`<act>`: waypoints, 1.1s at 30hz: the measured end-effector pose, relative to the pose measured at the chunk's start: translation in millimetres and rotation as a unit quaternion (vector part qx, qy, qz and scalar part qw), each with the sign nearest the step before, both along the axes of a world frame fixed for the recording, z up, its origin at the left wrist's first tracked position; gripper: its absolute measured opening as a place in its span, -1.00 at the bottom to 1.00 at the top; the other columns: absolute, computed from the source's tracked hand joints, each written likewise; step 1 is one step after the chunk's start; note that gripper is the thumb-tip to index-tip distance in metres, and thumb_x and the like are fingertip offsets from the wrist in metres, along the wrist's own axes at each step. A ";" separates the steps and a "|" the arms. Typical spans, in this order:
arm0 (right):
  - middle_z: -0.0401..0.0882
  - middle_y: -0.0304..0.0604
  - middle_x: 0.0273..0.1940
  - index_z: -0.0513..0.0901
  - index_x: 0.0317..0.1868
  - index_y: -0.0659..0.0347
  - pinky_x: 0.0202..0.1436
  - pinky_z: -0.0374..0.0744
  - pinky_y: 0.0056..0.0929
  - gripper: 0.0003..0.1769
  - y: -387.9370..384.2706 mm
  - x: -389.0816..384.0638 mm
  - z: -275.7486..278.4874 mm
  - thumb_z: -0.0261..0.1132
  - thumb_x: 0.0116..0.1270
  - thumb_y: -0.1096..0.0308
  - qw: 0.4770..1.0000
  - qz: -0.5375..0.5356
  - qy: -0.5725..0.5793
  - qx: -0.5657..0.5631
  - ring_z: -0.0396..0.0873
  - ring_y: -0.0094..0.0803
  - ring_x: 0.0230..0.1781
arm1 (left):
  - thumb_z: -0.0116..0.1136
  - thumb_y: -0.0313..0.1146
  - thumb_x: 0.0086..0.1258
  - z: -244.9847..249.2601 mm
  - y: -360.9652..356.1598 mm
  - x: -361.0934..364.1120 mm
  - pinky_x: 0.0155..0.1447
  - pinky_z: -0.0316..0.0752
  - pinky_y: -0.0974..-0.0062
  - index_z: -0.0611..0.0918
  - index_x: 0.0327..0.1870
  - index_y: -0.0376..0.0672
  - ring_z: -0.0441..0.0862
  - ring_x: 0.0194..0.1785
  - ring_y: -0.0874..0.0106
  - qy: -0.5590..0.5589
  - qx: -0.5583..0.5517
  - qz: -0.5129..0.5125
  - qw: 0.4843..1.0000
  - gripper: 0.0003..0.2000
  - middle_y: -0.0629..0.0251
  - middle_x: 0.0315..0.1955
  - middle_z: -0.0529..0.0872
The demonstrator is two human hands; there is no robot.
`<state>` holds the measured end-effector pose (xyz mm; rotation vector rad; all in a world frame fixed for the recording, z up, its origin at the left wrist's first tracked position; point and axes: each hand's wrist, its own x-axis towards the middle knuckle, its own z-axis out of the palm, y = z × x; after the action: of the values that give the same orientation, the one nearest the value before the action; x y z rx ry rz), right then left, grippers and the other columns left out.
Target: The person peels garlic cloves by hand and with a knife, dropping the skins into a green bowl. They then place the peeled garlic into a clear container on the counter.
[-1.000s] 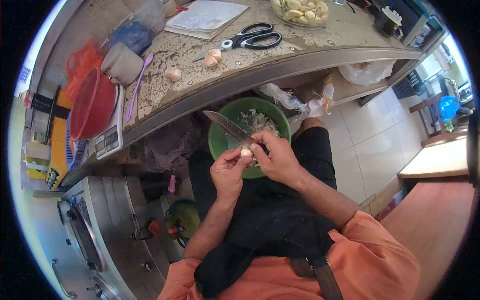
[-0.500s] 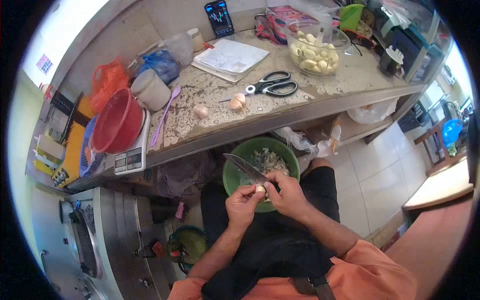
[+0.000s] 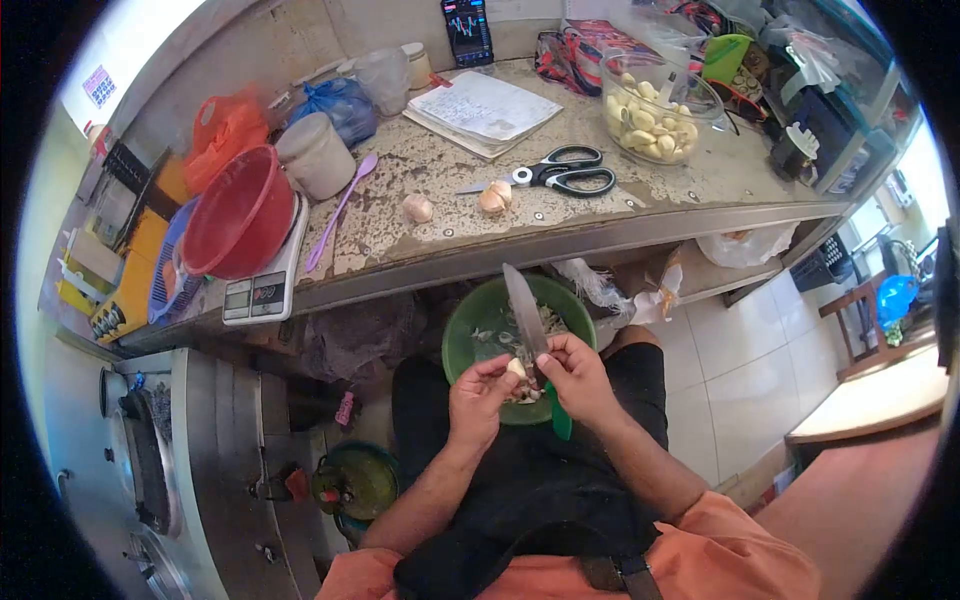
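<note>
Between the fingertips of my left hand (image 3: pixel 478 392) is a pale garlic clove (image 3: pixel 516 368). My right hand (image 3: pixel 580 378) is closed round a knife (image 3: pixel 525 305) with a green handle, its blade pointing up and away from me. Both hands are close together over a green basin (image 3: pixel 460 345) between my knees. Garlic skins (image 3: pixel 550 320) lie inside the basin. On the counter in front are two pieces of garlic, a small bulb (image 3: pixel 417 208) and a partly split one (image 3: pixel 495 197). Farther back, a clear bowl (image 3: pixel 655 115) holds several peeled cloves.
Black-handled scissors (image 3: pixel 570 172) and a notebook (image 3: pixel 485 108) lie on the worn counter (image 3: pixel 370 235). At the left, a red bowl (image 3: pixel 235 220) rests on a white kitchen scale (image 3: pixel 262 298), beside a purple spoon (image 3: pixel 340 215). A phone (image 3: pixel 467 30) leans against the wall.
The knife has swung from pointing left to pointing more upright, and its green handle now shows. The clove is tilted differently in my left fingers. The view has shifted slightly.
</note>
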<state>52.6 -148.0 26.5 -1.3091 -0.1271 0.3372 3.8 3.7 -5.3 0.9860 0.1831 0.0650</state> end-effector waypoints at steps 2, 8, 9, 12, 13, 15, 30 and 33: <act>0.59 -0.23 -0.33 0.49 -0.11 0.33 -0.26 0.52 -0.58 -0.88 1.2 -3.0 -6.9 0.13 0.37 0.51 0.999 0.001 -0.039 -0.028 0.54 -0.61 -0.31 | 0.21 -0.60 0.27 -2.3 1.7 0.4 -0.08 0.57 0.56 0.54 -0.03 -0.35 0.64 -0.23 0.49 -0.022 0.011 0.012 1.000 -0.75 0.18 -0.20 0.67; 0.62 -0.04 -0.32 0.50 -0.15 0.36 -0.21 0.54 -0.44 -0.83 3.7 -7.9 -5.4 0.20 0.31 0.44 0.968 -0.029 -0.156 -0.195 0.59 -0.40 -0.33 | 0.27 -0.59 0.23 0.5 -6.9 -2.3 -0.06 0.57 0.54 0.56 -0.09 -0.34 0.64 -0.21 0.48 -0.040 0.057 0.032 0.997 -0.76 0.19 -0.23 0.68; 0.61 -0.02 -0.32 0.50 -0.15 0.36 -0.21 0.54 -0.42 -0.82 4.0 -8.3 -2.3 0.21 0.30 0.44 0.958 -0.038 -0.182 -0.219 0.59 -0.38 -0.33 | 0.27 -0.58 0.23 1.3 -7.0 -2.0 -0.08 0.58 0.52 0.56 -0.10 -0.35 0.64 -0.21 0.47 -0.033 0.081 0.032 0.996 -0.77 0.18 -0.22 0.68; 0.59 0.00 -0.34 0.50 -0.14 0.35 -0.21 0.54 -0.39 -0.79 6.0 -7.6 -6.2 0.23 0.28 0.41 0.942 -0.071 -0.220 -0.244 0.59 -0.36 -0.33 | 0.27 -0.56 0.23 13.5 -7.0 -4.5 -0.09 0.58 0.51 0.55 -0.10 -0.36 0.63 -0.19 0.45 0.012 0.132 0.007 0.991 -0.76 0.17 -0.19 0.66; 0.58 -0.04 -0.34 0.49 -0.13 0.35 -0.21 0.54 -0.42 -0.79 4.9 -6.3 -3.6 0.23 0.29 0.42 0.951 -0.058 -0.194 -0.232 0.58 -0.41 -0.33 | 0.25 -0.56 0.25 7.5 -7.1 -3.0 -0.06 0.58 0.50 0.55 -0.08 -0.36 0.64 -0.17 0.43 0.004 0.107 0.011 0.994 -0.76 0.16 -0.18 0.66; 0.58 -0.11 -0.33 0.49 -0.12 0.36 -0.21 0.54 -0.48 -0.80 3.6 -5.7 -5.2 0.21 0.32 0.43 0.978 -0.038 -0.121 -0.166 0.55 -0.48 -0.33 | 0.23 -0.58 0.27 0.7 -7.1 -5.5 -0.02 0.58 0.49 0.55 -0.05 -0.34 0.64 -0.14 0.43 -0.013 0.051 0.012 0.999 -0.76 0.16 -0.17 0.66; 0.62 -0.10 -0.36 0.52 -0.15 0.36 -0.23 0.53 -0.46 -0.84 -6.6 -10.3 24.3 0.21 0.30 0.47 0.951 -0.028 -0.211 -0.223 0.59 -0.45 -0.34 | 0.15 -0.63 0.30 3.7 -6.4 -4.4 0.03 0.60 0.42 0.53 -0.04 -0.30 0.63 -0.07 0.38 -0.043 0.007 0.019 0.999 -0.77 0.13 -0.10 0.65; 0.61 -0.12 -0.34 0.51 -0.14 0.36 -0.21 0.52 -0.47 -0.85 -3.3 -9.5 15.1 0.19 0.31 0.49 0.958 -0.031 -0.194 -0.211 0.57 -0.47 -0.32 | 0.15 -0.62 0.29 3.5 -6.7 -5.5 0.02 0.60 0.45 0.53 -0.02 -0.30 0.64 -0.08 0.40 -0.040 0.014 0.023 0.999 -0.76 0.13 -0.10 0.65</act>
<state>43.1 -151.3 41.6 -1.7902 -0.3602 0.0469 -1.7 -3.0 -1.8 1.0060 0.1313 0.1491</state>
